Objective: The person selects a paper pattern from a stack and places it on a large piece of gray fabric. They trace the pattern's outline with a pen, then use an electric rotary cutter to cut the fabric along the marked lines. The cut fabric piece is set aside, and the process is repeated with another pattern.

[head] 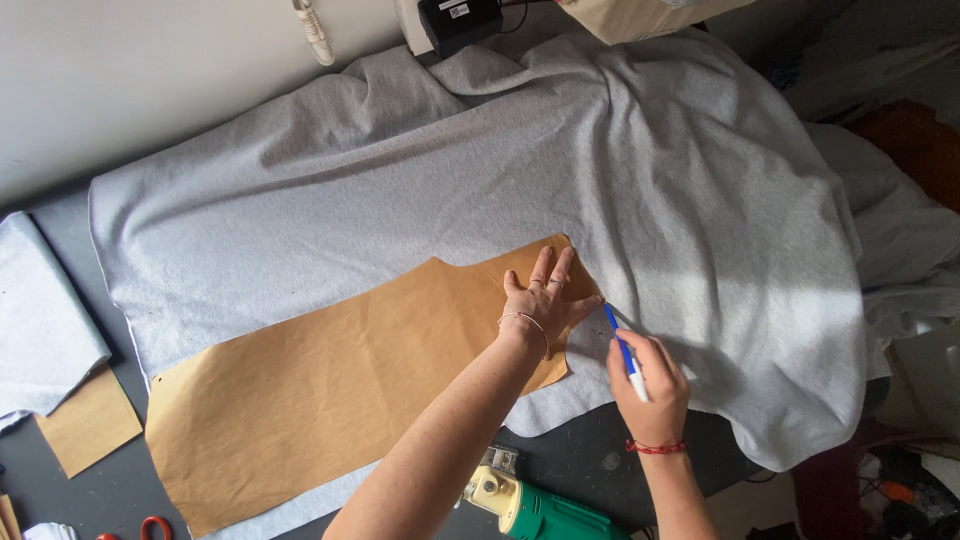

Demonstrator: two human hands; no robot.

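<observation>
From the head camera, a big grey cloth [560, 170] lies spread over the dark surface [580, 460], bunched and folded at the far right. On its near left part lies a long brown paper pattern [330, 385], flat, its right end reaching the middle of the scene.

The left hand [540, 298] rests palm down on the pattern's right end, fingers spread flat, holding nothing, with rings on the fingers and a thin band at the wrist. Just right of it, the right hand [648, 385] is closed round a blue and white marker [622, 350], the grip pinching its barrel. The tip points far and left, right at the pattern's right edge where it meets the cloth. A red string circles that wrist.

Near the bottom edge, between the two forearms, sits a green and cream power tool [535, 505] on the surface. At the near left, a small brown paper scrap [88, 420] lies beside another grey piece [40, 325], and red scissor handles [152, 527] show at the edge. A black box [458, 18] stands at the far wall.
</observation>
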